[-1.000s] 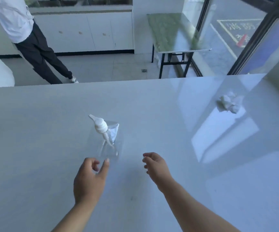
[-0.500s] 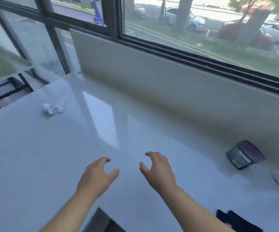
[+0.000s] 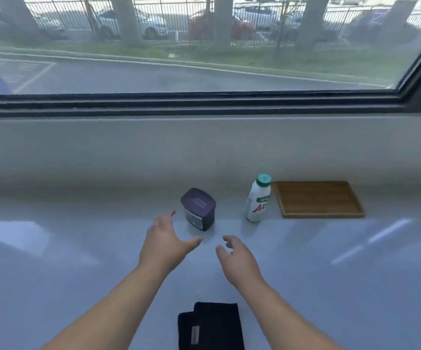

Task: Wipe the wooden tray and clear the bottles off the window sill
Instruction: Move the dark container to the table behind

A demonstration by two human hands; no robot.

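Counts, head view. Hands: two, the left hand (image 3: 165, 242) and the right hand (image 3: 238, 261), both bare, fingers spread, neither holding anything. Bottles: one white bottle (image 3: 257, 198) with a green cap, upright. Jars: one dark jar (image 3: 198, 209) with a purple lid. Wooden trays: one wooden tray (image 3: 319, 199), lying flat, just right of the bottle. Cloths: one black cloth (image 3: 210, 327), folded, at the near edge between the forearms. Windows: one wide window (image 3: 204, 46) behind the sill.
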